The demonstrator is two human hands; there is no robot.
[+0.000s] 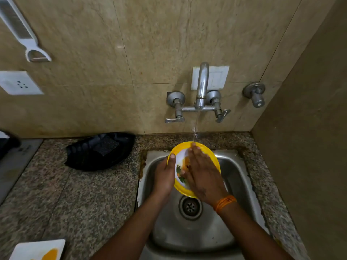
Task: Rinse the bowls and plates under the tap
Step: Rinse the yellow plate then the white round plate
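A round plate (180, 147) with a yellow rim and a white, patterned middle is held over the steel sink (234, 171). My left hand (165, 175) grips its left edge, thumb on the rim. My right hand (201, 171) lies flat with fingers apart on the plate's face, covering its right half. A thin stream of water falls from the tap (201, 85) onto the plate's far rim by my right fingertips. The plate is tilted, far edge up.
A black tray (90, 156) with a dark scrub pad (106, 145) sits on the granite counter left of the sink. A white square plate (33, 249) with an orange smear lies at the near left corner. A side wall closes in at the right. The drain (190, 206) is uncovered.
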